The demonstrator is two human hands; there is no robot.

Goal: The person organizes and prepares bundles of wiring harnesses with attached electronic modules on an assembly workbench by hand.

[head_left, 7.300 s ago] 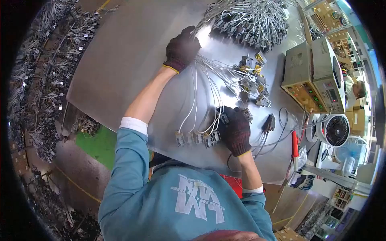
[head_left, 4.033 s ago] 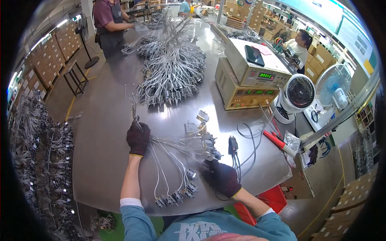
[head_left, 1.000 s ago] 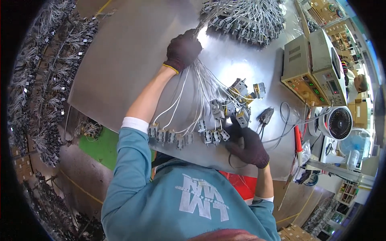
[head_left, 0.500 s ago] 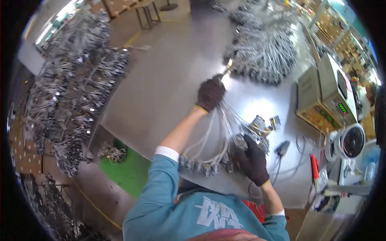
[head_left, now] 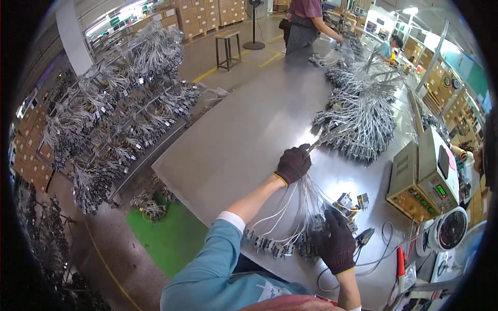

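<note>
My left hand (head_left: 293, 165), in a dark knit glove, is closed round a bundle of grey-white cables (head_left: 306, 193) above the metal table. The strands fan down from it toward me, ending in a row of small metal-cased connectors (head_left: 270, 244) along the near table edge. My right hand (head_left: 334, 242), gloved alike, is at the right end of this row, with a connector (head_left: 318, 223) between its thumb and fingers; its grip is partly hidden. Just beyond it sits a cluster of metal connectors with yellow parts (head_left: 346, 203).
A large heap of cables (head_left: 363, 119) lies farther up the table (head_left: 223, 140). At right stand a bench instrument (head_left: 423, 179) with green digits, a small fan (head_left: 450, 230), a red-handled tool (head_left: 400, 262) and a black plug (head_left: 365, 237). Cable racks (head_left: 119, 114) fill the left; a person (head_left: 303, 23) stands beyond.
The view has tilted up, bringing a person and a stool into sight at the far end. My left hand still holds the cable bundle; my right hand stays by the connectors.
</note>
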